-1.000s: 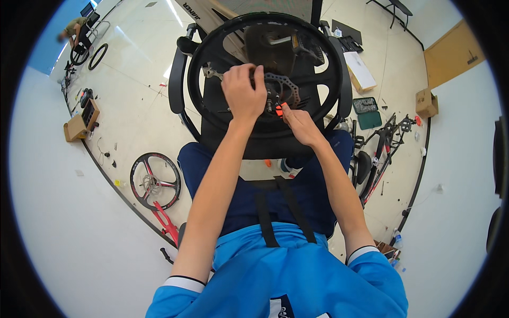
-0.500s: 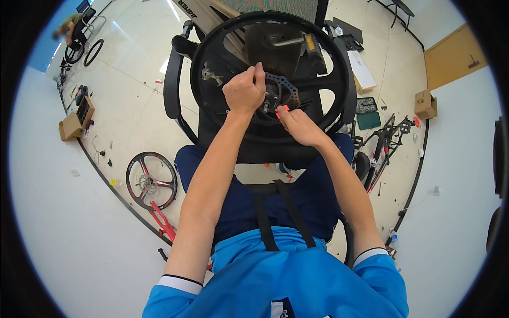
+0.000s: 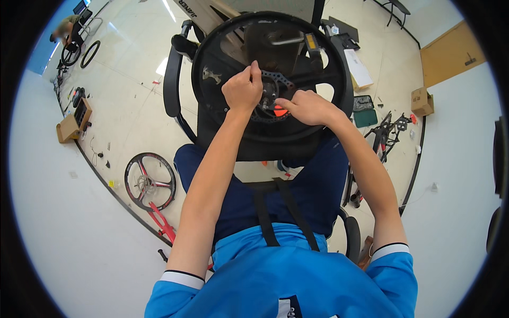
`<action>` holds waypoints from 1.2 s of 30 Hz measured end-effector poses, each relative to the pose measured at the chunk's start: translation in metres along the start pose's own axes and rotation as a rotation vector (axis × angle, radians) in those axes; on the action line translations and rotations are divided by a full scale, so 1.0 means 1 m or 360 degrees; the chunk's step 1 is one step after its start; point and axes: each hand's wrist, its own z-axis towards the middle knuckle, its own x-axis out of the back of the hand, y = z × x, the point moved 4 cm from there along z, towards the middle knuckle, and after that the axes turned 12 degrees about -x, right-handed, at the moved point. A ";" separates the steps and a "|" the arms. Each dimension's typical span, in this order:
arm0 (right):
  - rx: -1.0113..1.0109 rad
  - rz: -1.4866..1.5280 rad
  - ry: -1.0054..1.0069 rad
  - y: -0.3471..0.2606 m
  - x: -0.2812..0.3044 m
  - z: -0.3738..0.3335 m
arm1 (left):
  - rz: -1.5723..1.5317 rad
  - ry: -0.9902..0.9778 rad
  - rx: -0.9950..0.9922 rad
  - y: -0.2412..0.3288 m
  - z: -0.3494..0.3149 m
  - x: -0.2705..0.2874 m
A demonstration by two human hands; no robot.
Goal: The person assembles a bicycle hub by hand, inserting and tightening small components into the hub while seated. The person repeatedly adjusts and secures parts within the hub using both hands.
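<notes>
A black spoked bicycle wheel (image 3: 204, 114) lies flat on a black office chair in front of me. At its centre a drilled metal brake disc (image 3: 278, 77) surrounds the hub (image 3: 266, 100). My left hand (image 3: 243, 89) is closed in a fist over the left side of the disc; whatever it grips is hidden. My right hand (image 3: 308, 107) is closed at the right of the hub, its fingers around a small orange-red piece (image 3: 280, 111) whose kind I cannot make out. A silver metal part (image 3: 211, 75) shows at the wheel's left.
Behind the wheel are a bicycle frame (image 3: 199, 13) and a pedal (image 3: 311, 41). A red-spoked wheel (image 3: 143, 199) lies on the left floor near an open carton (image 3: 74, 124). Bike parts (image 3: 389, 132) and a green tool case (image 3: 366, 117) lie right. Another person (image 3: 66, 32) works far left.
My right hand has shifted up and to the right, with its forearm swinging outward. More of the orange-red piece shows now. The left fist stays nearly in place.
</notes>
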 end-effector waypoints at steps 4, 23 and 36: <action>0.0145 -0.0313 0.0444 -0.002 0.001 -0.003 | -0.0154 -0.0103 0.0142 0.001 0.002 -0.002; 0.0280 0.0497 0.0575 -0.003 -0.033 0.009 | -0.1262 -0.0414 0.0649 -0.016 -0.032 0.025; 0.0286 0.0544 0.0626 0.006 -0.046 0.015 | -0.1291 -0.0276 0.0674 -0.013 -0.037 0.019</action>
